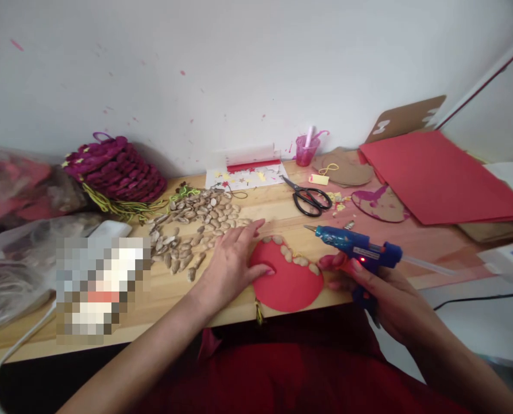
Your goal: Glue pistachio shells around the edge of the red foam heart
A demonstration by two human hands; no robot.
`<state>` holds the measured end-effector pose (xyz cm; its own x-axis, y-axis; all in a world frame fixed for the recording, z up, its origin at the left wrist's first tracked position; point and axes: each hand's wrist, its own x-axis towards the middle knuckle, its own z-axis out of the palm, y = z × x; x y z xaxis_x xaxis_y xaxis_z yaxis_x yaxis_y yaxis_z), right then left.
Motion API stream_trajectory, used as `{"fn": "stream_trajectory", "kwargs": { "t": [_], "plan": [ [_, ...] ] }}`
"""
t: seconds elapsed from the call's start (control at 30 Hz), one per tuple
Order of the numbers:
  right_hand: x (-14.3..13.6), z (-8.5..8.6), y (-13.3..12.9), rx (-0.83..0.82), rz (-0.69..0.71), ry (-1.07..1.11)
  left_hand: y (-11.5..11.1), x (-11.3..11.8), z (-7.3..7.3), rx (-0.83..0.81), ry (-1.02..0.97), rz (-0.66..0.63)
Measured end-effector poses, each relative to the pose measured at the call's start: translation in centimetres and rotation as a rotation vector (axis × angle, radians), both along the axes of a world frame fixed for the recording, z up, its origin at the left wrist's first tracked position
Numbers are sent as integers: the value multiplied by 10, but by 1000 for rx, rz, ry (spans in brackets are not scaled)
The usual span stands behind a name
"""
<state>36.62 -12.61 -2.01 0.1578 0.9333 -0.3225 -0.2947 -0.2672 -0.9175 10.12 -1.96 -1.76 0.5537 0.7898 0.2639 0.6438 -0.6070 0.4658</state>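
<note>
My right hand (379,287) grips a blue hot glue gun (346,241) with a lit red light and a clear glue stick out of its back; the nozzle points left. In front of me lies a round red paper piece (288,287) with several peanut shells (287,253) along its far edge. My left hand (234,259) rests at the left rim of this piece, thumb over the red surface and fingers stretched out. Its palm side is hidden. Just beyond that hand, a pile of loose peanut shells (187,241) spreads over the wooden table (222,310).
Black scissors (308,198) lie behind the red piece. Red sheets (446,175) and cardboard rounds (346,167) are at right, a pink cup (307,150) by the wall. At left stand a purple shell-covered craft (122,169), plastic bags (15,270) and a white cable (21,345).
</note>
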Motion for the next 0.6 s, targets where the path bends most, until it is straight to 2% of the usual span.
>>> {"fn": "stream_trajectory", "kwargs": {
  "t": [0.1, 0.2, 0.33, 0.43, 0.5, 0.6],
  "plan": [
    [-10, 0, 4, -32, 25, 47, -2, -5, -6, -37, -15, 75],
    [-21, 1, 8, -7, 50, 146, -5, -9, -9, -141, -72, 127],
    [-25, 1, 10, 57, 73, 236, -15, -11, -2, -224, -260, 136],
    [-18, -2, 7, 54, 147, 284, -27, -11, 3, -264, -393, 121],
    [-14, -4, 4, 27, 233, 294, -33, -11, 4, -369, -469, 101],
    [-12, -4, 6, 1, 350, 320, -35, -9, 1, -639, -583, 48]
  ]
}}
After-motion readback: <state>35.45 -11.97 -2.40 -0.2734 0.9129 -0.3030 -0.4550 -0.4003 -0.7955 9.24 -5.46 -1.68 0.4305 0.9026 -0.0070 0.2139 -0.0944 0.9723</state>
